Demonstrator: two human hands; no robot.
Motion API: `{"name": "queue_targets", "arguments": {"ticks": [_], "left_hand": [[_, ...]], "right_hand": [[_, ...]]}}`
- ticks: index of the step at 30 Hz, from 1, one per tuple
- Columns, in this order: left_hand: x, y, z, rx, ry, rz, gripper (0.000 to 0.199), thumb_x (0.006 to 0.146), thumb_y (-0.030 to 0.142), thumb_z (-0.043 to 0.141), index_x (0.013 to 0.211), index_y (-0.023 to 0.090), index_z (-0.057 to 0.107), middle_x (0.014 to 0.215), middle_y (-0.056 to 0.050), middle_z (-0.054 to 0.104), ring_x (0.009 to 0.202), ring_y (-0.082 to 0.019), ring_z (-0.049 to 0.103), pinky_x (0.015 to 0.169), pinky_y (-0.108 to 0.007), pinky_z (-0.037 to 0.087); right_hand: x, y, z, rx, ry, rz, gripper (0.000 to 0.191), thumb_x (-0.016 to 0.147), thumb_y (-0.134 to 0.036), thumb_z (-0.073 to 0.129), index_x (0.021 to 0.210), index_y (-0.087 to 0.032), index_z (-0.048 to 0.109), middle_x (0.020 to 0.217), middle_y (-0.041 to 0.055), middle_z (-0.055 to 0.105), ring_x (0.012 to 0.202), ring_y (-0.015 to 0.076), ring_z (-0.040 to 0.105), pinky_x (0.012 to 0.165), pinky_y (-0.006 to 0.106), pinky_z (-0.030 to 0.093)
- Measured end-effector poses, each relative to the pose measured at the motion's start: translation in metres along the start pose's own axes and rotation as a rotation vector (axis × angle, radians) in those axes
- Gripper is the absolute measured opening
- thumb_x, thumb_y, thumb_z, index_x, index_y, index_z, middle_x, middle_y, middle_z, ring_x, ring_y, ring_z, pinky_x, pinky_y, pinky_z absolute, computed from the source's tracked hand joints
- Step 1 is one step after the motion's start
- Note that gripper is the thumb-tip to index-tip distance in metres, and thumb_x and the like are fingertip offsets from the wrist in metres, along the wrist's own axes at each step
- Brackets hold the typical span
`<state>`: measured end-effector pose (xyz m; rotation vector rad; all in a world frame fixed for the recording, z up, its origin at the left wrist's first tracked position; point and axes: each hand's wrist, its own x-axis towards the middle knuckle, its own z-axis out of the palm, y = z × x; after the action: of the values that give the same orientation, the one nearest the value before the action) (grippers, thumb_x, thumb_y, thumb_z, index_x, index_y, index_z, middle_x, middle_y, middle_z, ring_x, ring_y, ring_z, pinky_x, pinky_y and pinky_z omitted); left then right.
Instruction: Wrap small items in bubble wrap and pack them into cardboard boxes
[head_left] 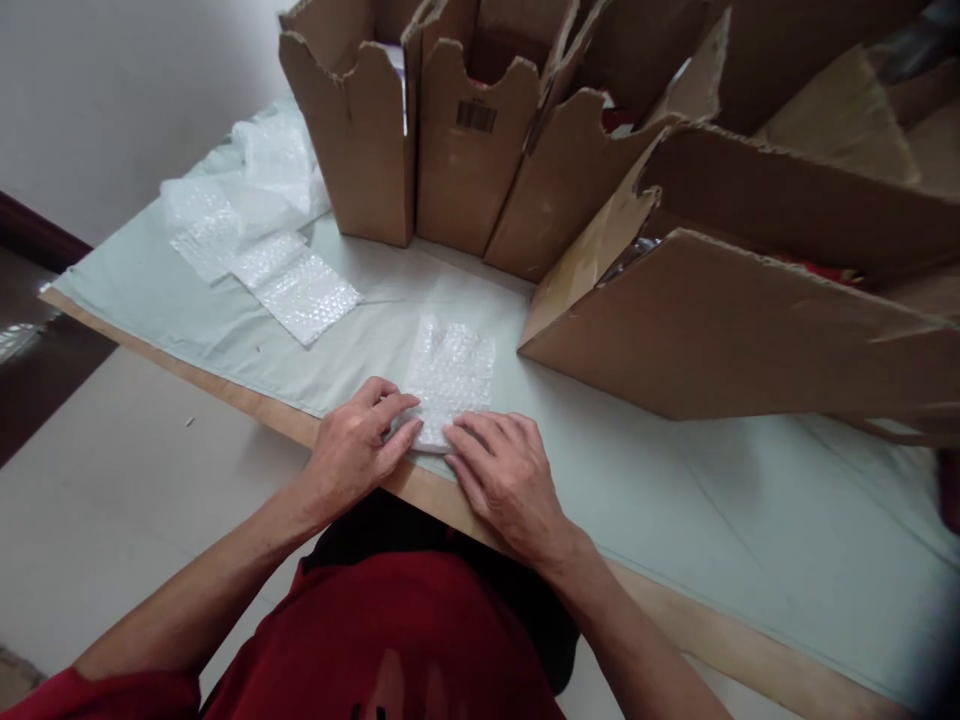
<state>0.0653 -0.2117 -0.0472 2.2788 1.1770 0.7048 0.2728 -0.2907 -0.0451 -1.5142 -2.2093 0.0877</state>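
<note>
pale green cloth (637,500) lies under clear, shiny, squarish bubble wrap (454,370); i see left hand (356,440), fingers slightly parted against it, right hand (510,475) pinching its near edge.

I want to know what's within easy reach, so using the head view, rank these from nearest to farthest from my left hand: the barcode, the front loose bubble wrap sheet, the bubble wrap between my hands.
1. Bubble wrap piece: at the fingertips of your left hand, to its right.
2. Front loose sheet: ahead, slightly left.
3. Barcode: ahead, right, on a cardboard box.
</note>
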Motion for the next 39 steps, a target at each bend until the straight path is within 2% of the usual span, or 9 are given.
{"name": "queue_targets", "arguments": {"ticks": [3,6,13,18,23,26,29,33,39], "left_hand": [[0.004,-0.004,-0.002,-0.042,0.048,0.128,0.023,0.098,0.028,0.059,0.112,0.018,0.074,0.123,-0.013,0.069,0.109,-0.024,0.066,0.094,-0.039,0.055],[0.017,-0.009,-0.002,-0.111,-0.026,0.234,0.027,0.100,0.028,0.056,0.117,0.019,0.073,0.128,-0.013,0.071,0.123,-0.027,0.062,0.107,-0.046,0.049],[0.047,-0.015,-0.010,-0.263,-0.353,0.193,0.040,0.103,0.038,0.048,0.133,0.019,0.066,0.117,-0.009,0.076,0.112,-0.024,0.065,0.099,-0.040,0.051],[0.052,-0.016,-0.019,-0.323,-0.447,0.159,0.044,0.105,0.042,0.046,0.142,0.022,0.059,0.122,-0.007,0.074,0.115,-0.023,0.064,0.101,-0.039,0.049],[0.050,-0.021,-0.008,-0.326,-0.377,0.158,0.042,0.102,0.036,0.051,0.141,0.022,0.059,0.117,-0.008,0.074,0.103,-0.021,0.066,0.093,-0.037,0.053],[0.050,-0.024,0.001,-0.300,-0.305,0.152,0.040,0.099,0.028,0.053,0.136,0.020,0.063,0.110,-0.008,0.074,0.095,-0.019,0.067,0.087,-0.034,0.055],[0.050,-0.025,0.006,-0.290,-0.262,0.159,0.036,0.096,0.024,0.054,0.130,0.020,0.067,0.106,-0.007,0.074,0.091,-0.018,0.068,0.084,-0.034,0.056],[0.050,-0.023,0.009,-0.289,-0.219,0.177,0.031,0.095,0.022,0.056,0.123,0.019,0.071,0.104,-0.007,0.075,0.091,-0.017,0.068,0.084,-0.033,0.057],[0.047,-0.021,0.007,-0.319,-0.071,0.209,0.027,0.094,0.026,0.062,0.118,0.018,0.072,0.117,-0.011,0.072,0.101,-0.020,0.068,0.081,-0.031,0.057]], "right_hand": [[0.001,0.003,0.000,0.020,0.005,0.000,0.016,0.102,-0.017,0.055,0.111,-0.020,0.068,0.108,0.0059,0.076,0.099,0.0223,0.064,0.093,0.041,0.042],[-0.001,0.004,-0.001,0.030,-0.006,0.002,0.018,0.101,-0.016,0.055,0.110,-0.020,0.069,0.110,0.0061,0.076,0.100,0.0222,0.063,0.094,0.040,0.041],[0.003,0.003,-0.015,0.151,-0.106,0.018,0.023,0.101,-0.013,0.051,0.108,-0.020,0.072,0.103,0.0049,0.077,0.095,0.0204,0.064,0.093,0.038,0.040],[0.026,0.011,-0.030,0.231,-0.262,0.182,0.025,0.102,-0.015,0.051,0.116,-0.021,0.072,0.108,0.0036,0.079,0.096,0.0204,0.069,0.090,0.036,0.042],[0.041,0.022,-0.017,-0.020,-0.219,0.311,0.023,0.100,-0.026,0.059,0.118,-0.018,0.071,0.110,0.0099,0.077,0.097,0.0260,0.067,0.086,0.038,0.043],[0.036,0.022,-0.009,-0.204,-0.041,0.236,0.017,0.099,-0.029,0.062,0.108,-0.018,0.072,0.103,0.0109,0.074,0.094,0.0272,0.063,0.082,0.039,0.041],[0.026,0.017,-0.008,-0.191,0.049,0.071,0.015,0.101,-0.028,0.059,0.104,-0.019,0.071,0.106,0.0096,0.073,0.098,0.0260,0.061,0.088,0.041,0.040],[0.021,0.011,-0.006,-0.130,-0.047,-0.023,0.023,0.100,-0.028,0.062,0.119,-0.018,0.068,0.123,0.0108,0.072,0.114,0.0280,0.059,0.100,0.044,0.037],[0.028,0.019,-0.012,0.100,-0.145,0.053,0.024,0.105,-0.021,0.049,0.113,-0.020,0.072,0.106,0.0065,0.078,0.097,0.0221,0.066,0.094,0.040,0.040]]}}
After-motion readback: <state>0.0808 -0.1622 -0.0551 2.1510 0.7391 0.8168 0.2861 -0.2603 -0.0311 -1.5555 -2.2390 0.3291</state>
